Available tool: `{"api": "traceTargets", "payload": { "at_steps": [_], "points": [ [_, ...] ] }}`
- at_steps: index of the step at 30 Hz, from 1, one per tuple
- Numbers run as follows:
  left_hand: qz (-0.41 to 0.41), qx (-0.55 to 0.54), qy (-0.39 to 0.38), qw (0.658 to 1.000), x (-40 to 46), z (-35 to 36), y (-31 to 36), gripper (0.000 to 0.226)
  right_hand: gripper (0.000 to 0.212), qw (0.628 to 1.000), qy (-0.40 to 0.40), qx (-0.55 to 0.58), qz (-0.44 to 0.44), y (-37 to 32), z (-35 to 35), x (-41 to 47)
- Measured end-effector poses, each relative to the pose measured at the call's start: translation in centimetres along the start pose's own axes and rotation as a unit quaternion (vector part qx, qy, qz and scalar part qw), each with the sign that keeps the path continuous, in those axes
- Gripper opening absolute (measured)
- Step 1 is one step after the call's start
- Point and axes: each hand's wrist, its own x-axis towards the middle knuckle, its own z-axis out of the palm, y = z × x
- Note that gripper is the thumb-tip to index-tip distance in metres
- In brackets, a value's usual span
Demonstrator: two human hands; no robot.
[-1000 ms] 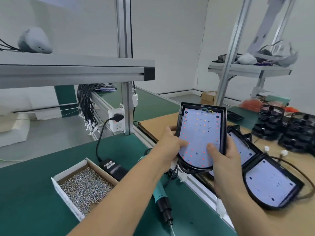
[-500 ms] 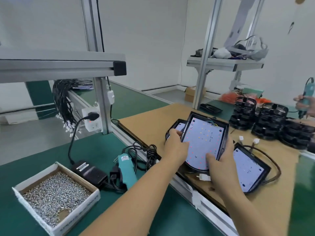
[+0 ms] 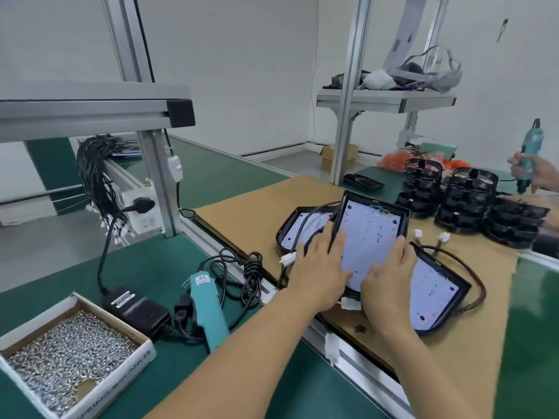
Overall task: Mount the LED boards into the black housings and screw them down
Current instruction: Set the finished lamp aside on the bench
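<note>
head view: your left hand (image 3: 320, 269) and right hand (image 3: 388, 275) grip the black housing (image 3: 403, 220) with its led board (image 3: 367, 240), fingers clenched on its edges, tilted above the cardboard-covered counter (image 3: 257, 213).

I count three black housings with LED boards: one (image 3: 370, 237) between my hands, one (image 3: 298, 226) to its left, one (image 3: 435, 300) to its right. Two teal electric screwdrivers: one (image 3: 208, 309) lying on the counter, one (image 3: 529, 152) held far right. One box of screws (image 3: 69, 358).
</note>
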Motion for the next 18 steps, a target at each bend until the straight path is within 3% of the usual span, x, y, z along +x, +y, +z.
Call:
{"api": "traceTargets", "payload": {
  "at_steps": [2, 5, 9, 15, 18],
  "points": [
    [0.001, 0.029, -0.024, 0.999, 0.0, 0.9, -0.7, 0.067, 0.068, 0.990, 0.031, -0.133, -0.030, 0.1, 0.2, -0.6],
    [0.005, 0.038, -0.071, 0.997, -0.1, 1.8, -1.4, 0.069, 0.072, 0.964, 0.080, -0.221, -0.128, 0.3, 0.1, -0.9],
    [0.014, 0.031, -0.114, 0.993, 0.0, 2.1, -1.8, 0.069, 0.050, 0.923, 0.034, -0.305, -0.233, 1.9, -0.2, -0.9],
    [-0.001, -0.096, -0.108, 0.990, -0.3, 2.2, -1.7, 0.070, 0.046, 0.911, -0.028, -0.351, -0.216, 2.7, -0.8, -0.6],
    [0.018, -0.048, -0.076, 0.996, -0.8, 2.3, -1.5, 0.070, 0.047, 0.907, -0.024, -0.368, -0.203, 2.5, -0.7, -0.9]
  ]
}}
